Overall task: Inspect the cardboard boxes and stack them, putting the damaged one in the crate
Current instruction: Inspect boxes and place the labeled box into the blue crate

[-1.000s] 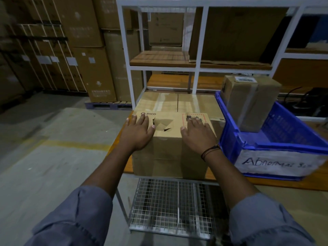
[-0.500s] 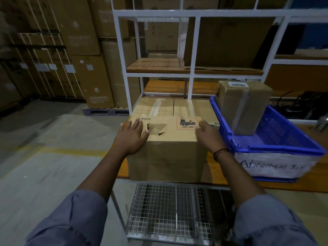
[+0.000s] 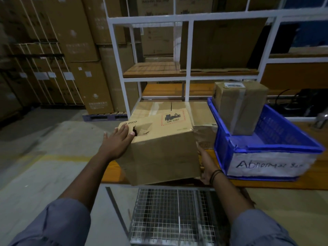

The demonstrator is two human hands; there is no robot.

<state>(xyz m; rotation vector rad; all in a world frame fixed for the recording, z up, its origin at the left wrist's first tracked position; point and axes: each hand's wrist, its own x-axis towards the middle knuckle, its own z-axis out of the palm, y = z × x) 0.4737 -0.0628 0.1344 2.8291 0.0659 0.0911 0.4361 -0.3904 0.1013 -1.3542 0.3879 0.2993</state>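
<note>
Beside the blue crate (image 3: 276,149), the torn box (image 3: 159,150) is sitting tilted: left hand (image 3: 117,141) is lying flat-fingered on top, right hand (image 3: 205,166) is bracing its crate-side face, fingers hidden.

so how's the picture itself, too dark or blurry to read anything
Head view: dim and muted overall; wide-angle bend bows the posts of the white rack; the stacked cartons at far left look soft; print on the PICO box and the crate label is mostly readable.

White metal rack (image 3: 190,50), wire-mesh shelf (image 3: 170,215) under wooden bench (image 3: 284,183), tall cartons (image 3: 71,41) on a pallet (image 3: 104,117).
</note>
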